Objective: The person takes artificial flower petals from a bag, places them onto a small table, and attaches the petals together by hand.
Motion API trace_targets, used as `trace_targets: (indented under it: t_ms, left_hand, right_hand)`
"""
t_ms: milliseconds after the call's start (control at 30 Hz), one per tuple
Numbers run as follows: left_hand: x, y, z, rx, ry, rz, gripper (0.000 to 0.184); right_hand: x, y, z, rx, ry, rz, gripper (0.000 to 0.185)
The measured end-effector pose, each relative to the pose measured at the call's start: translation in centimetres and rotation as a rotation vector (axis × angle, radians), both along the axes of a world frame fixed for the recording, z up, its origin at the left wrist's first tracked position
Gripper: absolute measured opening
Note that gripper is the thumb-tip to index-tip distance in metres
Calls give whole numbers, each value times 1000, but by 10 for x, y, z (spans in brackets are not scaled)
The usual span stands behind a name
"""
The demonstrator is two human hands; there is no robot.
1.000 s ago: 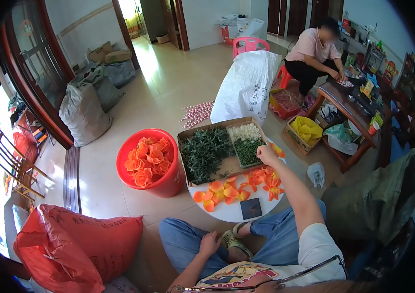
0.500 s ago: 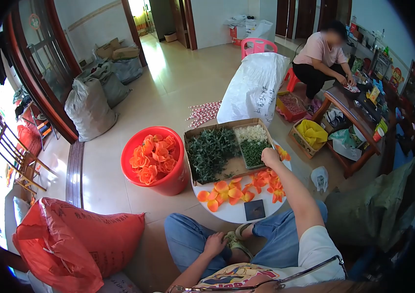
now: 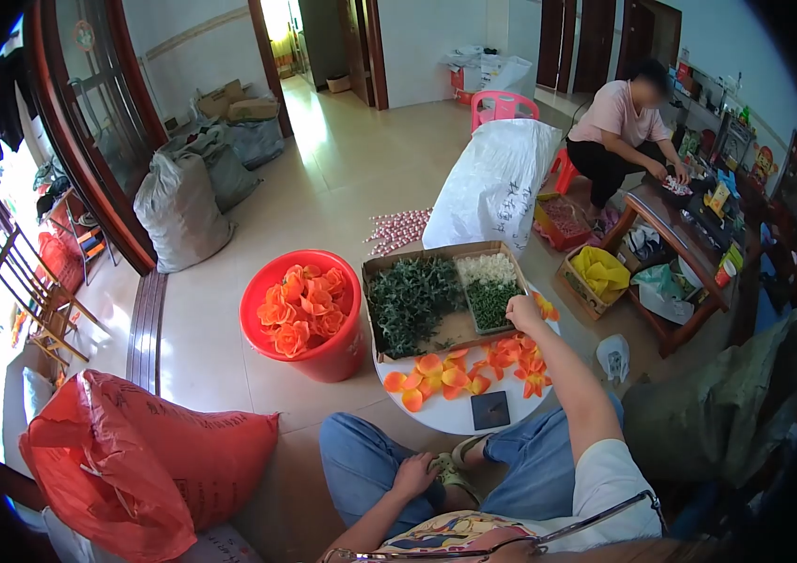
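Note:
My right hand [image 3: 524,313] is closed at the right edge of a shallow cardboard box [image 3: 447,331], beside a clear tray of small green pieces [image 3: 490,302] and white pieces [image 3: 487,268]. Whatever its fingertips hold is too small to make out. Dark green artificial leaves [image 3: 410,298] fill the box's left side. Orange artificial petals [image 3: 434,371] and petal clusters [image 3: 517,358] lie on a round white table [image 3: 436,413], next to a dark square pad [image 3: 490,410]. My left hand [image 3: 413,476] rests on my leg, its fingers laid over the jeans.
Left of the table stands a red bucket [image 3: 347,347] of orange artificial flowers [image 3: 303,310]. A red sack [image 3: 154,460] lies at the lower left. Behind the box leans a white sack [image 3: 492,188], near pink beads [image 3: 397,231]. A person [image 3: 624,127] sits working at the wooden table [image 3: 666,220].
The view has shifted slightly, so the scene sits a little lower and further right. My right hand stays at the box's right edge; my left hand remains on my leg.

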State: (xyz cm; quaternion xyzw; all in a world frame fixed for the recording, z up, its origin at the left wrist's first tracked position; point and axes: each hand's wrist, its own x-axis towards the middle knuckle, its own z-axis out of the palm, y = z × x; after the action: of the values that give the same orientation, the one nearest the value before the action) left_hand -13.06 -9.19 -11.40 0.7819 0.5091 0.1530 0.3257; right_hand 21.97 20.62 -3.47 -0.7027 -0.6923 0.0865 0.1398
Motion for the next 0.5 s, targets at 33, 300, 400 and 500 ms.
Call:
trace_targets:
  t_ms: [33, 300, 400, 500]
  left_hand:
    - [1, -2, 0, -6, -8, -3, 29]
    - [1, -5, -2, -50, 4, -19, 31]
    - [3, -1, -3, -24, 4, -9, 30]
    - [3, 1, 0, -16, 11, -8, 30]
  right_hand:
    - [0, -4, 5, 21, 67, 5, 5]
    - [-3, -23, 14, 66, 838, -125, 9]
    - [1, -36, 30, 31, 1136, -130, 7]
    - [-4, -59, 52, -87, 1443, -131, 8]
